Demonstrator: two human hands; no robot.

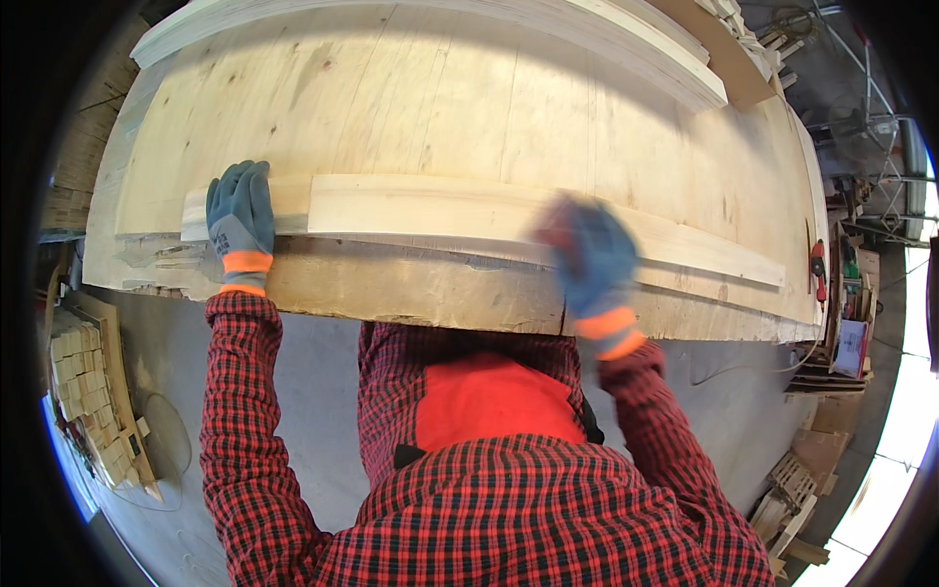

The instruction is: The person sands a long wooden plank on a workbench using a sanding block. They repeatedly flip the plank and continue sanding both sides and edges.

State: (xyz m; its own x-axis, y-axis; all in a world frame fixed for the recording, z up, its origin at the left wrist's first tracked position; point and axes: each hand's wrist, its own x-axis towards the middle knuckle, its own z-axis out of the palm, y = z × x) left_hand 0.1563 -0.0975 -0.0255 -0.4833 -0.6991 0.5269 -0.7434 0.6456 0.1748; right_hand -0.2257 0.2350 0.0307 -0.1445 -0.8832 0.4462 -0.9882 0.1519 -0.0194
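Observation:
A long pale wooden board (421, 203) lies along the near edge of a plywood-topped table (391, 108). At its left end, a shorter strip of wood (290, 201) shows a step in level or thickness. My left hand (240, 210), in a grey-blue glove with an orange cuff, rests on that strip with fingers stretched out across it. Over the board's right half, my right hand (597, 254) is smeared by motion. Its gloved fingers are closed around a dark reddish thing (556, 223), too blurred to name, at the board's surface.
Long boards (626, 44) are stacked along the table's far side. A red-handled tool (819, 269) is at the right edge. Stacked wood blocks (83, 377) stand on the floor at left, scrap wood (787, 499) at lower right. A cable (743, 373) hangs near the right corner.

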